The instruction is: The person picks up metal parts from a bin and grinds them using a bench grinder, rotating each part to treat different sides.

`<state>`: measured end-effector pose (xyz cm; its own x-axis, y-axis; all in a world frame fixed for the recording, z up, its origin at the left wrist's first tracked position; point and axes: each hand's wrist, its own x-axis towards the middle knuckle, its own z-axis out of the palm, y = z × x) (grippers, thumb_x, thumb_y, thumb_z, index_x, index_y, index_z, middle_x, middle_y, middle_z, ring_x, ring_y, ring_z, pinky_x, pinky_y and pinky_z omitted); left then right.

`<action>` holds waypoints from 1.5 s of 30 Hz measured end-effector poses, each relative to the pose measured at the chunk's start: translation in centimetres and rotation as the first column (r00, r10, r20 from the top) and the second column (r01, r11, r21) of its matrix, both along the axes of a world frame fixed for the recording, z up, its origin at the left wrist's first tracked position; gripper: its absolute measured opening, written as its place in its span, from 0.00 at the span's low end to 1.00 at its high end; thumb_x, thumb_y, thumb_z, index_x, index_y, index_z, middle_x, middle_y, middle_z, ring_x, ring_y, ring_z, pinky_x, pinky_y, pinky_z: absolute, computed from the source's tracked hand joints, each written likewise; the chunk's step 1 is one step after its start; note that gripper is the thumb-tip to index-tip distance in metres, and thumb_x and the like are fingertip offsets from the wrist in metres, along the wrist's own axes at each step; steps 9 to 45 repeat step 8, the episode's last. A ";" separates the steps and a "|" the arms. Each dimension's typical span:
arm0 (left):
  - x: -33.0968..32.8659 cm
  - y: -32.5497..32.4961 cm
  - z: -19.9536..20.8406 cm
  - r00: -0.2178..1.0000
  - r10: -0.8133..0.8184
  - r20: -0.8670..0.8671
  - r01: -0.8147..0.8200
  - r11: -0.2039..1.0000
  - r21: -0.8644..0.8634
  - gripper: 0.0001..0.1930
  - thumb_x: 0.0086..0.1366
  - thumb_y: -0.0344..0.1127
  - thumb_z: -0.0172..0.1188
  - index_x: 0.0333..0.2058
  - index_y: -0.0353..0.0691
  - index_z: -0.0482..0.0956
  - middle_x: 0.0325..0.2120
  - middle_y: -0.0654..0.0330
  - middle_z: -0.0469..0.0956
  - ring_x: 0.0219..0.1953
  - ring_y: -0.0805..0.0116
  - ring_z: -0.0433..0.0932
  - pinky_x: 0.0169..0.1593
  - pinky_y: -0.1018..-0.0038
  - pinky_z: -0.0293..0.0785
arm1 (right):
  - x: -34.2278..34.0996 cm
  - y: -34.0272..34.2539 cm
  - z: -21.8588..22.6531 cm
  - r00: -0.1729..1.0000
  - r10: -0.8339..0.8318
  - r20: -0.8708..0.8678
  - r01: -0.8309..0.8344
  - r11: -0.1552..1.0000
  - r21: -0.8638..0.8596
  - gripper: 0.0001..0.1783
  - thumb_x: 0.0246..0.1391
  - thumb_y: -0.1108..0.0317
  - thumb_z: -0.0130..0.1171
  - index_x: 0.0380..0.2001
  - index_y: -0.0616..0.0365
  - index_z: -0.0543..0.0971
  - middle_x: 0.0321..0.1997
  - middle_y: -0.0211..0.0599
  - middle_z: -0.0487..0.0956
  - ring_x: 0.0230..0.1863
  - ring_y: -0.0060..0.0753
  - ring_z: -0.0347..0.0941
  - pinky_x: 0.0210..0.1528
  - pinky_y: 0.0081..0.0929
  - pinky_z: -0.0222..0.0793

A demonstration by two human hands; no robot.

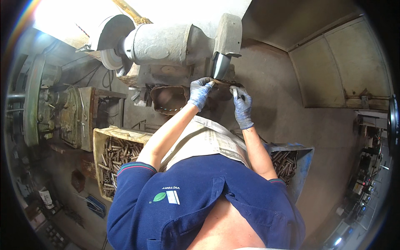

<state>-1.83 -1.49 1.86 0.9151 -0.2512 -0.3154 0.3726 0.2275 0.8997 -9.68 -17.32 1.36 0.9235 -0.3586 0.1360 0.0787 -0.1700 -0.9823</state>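
Note:
My left hand [200, 92], in a blue-grey worn glove, is closed in a pinch just below the grey wheel [222, 66] of a bench grinder [160, 43]. My right hand [242, 105], gloved the same way, is to the right of the wheel with its fingers bent together. A narrow brownish strip [223, 82] shows between the two hands at the wheel's lower edge; whether it is a held piece or a rest cannot be made out. What sits in the fingertips of either hand is too small to name.
A yellowish crate [100, 160] of small metal cylinders [121, 156] stands at left, and a blue crate [307, 160] with similar pieces [284, 163] at right. A pale wheel [111, 59] is on the grinder's left end. A green machine [62, 110] stands far left, a metal cabinet [339, 68] far right.

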 end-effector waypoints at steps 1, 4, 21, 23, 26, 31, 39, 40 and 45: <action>0.0 0.0 0.0 1.000 0.010 -0.019 -0.010 1.000 -0.022 0.04 0.60 0.24 0.56 0.33 0.31 0.78 0.27 0.59 0.79 0.28 0.72 0.78 0.35 0.77 0.76 | 0.1 0.0 0.0 1.000 -0.007 -0.024 0.008 1.000 0.012 0.09 0.57 0.71 0.53 0.39 0.63 0.79 0.40 0.34 0.78 0.42 0.24 0.73 0.48 0.21 0.67; 0.1 0.4 0.7 0.999 0.041 -0.026 -0.041 0.999 -0.017 0.04 0.60 0.24 0.56 0.32 0.32 0.79 0.27 0.60 0.79 0.26 0.74 0.77 0.32 0.79 0.74 | 0.5 0.7 -0.8 0.999 0.001 -0.049 0.001 0.999 0.044 0.10 0.58 0.70 0.53 0.39 0.62 0.79 0.40 0.35 0.79 0.42 0.24 0.73 0.48 0.22 0.68; 0.8 2.0 0.5 0.996 0.084 -0.012 -0.084 0.995 0.054 0.05 0.60 0.25 0.55 0.32 0.31 0.79 0.25 0.59 0.79 0.24 0.73 0.76 0.31 0.78 0.75 | 1.3 1.8 -0.8 0.992 0.054 -0.110 -0.042 0.994 0.103 0.11 0.58 0.69 0.52 0.40 0.62 0.79 0.42 0.37 0.79 0.43 0.24 0.73 0.49 0.23 0.68; 0.8 2.0 0.5 0.996 0.084 -0.012 -0.084 0.995 0.054 0.05 0.60 0.25 0.55 0.32 0.31 0.79 0.25 0.59 0.79 0.24 0.73 0.76 0.31 0.78 0.75 | 1.3 1.8 -0.8 0.992 0.054 -0.110 -0.042 0.994 0.103 0.11 0.58 0.69 0.52 0.40 0.62 0.79 0.42 0.37 0.79 0.43 0.24 0.73 0.49 0.23 0.68; 0.8 2.0 0.5 0.996 0.084 -0.012 -0.084 0.995 0.054 0.05 0.60 0.25 0.55 0.32 0.31 0.79 0.25 0.59 0.79 0.24 0.73 0.76 0.31 0.78 0.75 | 1.3 1.8 -0.8 0.992 0.054 -0.110 -0.042 0.994 0.103 0.11 0.58 0.69 0.52 0.40 0.62 0.79 0.42 0.37 0.79 0.43 0.24 0.73 0.49 0.23 0.68; 0.8 2.0 0.5 0.996 0.084 -0.012 -0.084 0.995 0.054 0.05 0.60 0.25 0.55 0.32 0.31 0.79 0.25 0.59 0.79 0.24 0.73 0.76 0.31 0.78 0.75 | 1.3 1.8 -0.8 0.992 0.054 -0.110 -0.042 0.994 0.103 0.11 0.58 0.69 0.52 0.40 0.62 0.79 0.42 0.37 0.79 0.43 0.24 0.73 0.49 0.23 0.68; 0.8 2.0 0.5 0.996 0.084 -0.012 -0.084 0.995 0.054 0.05 0.60 0.25 0.55 0.32 0.31 0.79 0.25 0.59 0.79 0.24 0.73 0.76 0.31 0.78 0.75 | 1.3 1.8 -0.8 0.992 0.054 -0.110 -0.042 0.994 0.103 0.11 0.58 0.69 0.52 0.40 0.62 0.79 0.42 0.37 0.79 0.43 0.24 0.73 0.49 0.23 0.68; 0.8 2.0 0.5 0.996 0.084 -0.012 -0.084 0.995 0.054 0.05 0.60 0.25 0.55 0.32 0.31 0.79 0.25 0.59 0.79 0.24 0.73 0.76 0.31 0.78 0.75 | 1.3 1.8 -0.8 0.992 0.054 -0.110 -0.042 0.994 0.103 0.11 0.58 0.69 0.52 0.40 0.62 0.79 0.42 0.37 0.79 0.43 0.24 0.73 0.49 0.23 0.68; 0.8 2.0 0.5 0.996 0.084 -0.012 -0.084 0.995 0.054 0.05 0.60 0.25 0.55 0.32 0.31 0.79 0.25 0.59 0.79 0.24 0.73 0.76 0.31 0.78 0.75 | 1.3 1.8 -0.8 0.992 0.054 -0.110 -0.042 0.994 0.103 0.11 0.58 0.69 0.52 0.40 0.62 0.79 0.42 0.37 0.79 0.43 0.24 0.73 0.49 0.23 0.68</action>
